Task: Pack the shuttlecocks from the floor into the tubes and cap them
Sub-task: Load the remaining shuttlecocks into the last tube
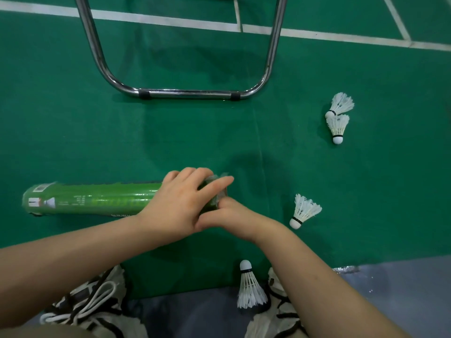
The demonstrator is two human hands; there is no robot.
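Note:
A green shuttlecock tube [92, 200] lies on its side on the green court floor, mouth to the right. My left hand [178, 206] grips the tube near its mouth. My right hand [229, 215] sits at the mouth, fingers pressing a shuttlecock [219, 178] whose feathers just show there; most of it is hidden by my hands. Loose white shuttlecocks lie on the floor: one [303, 212] right of my hands, a touching pair [338, 118] farther back right, one [250, 286] near my right shoe.
A chrome chair leg frame [185, 93] stands on the floor beyond the tube. White court lines [170, 20] run across the back. My shoes [90, 301] are at the bottom, on a grey strip of floor [402, 284].

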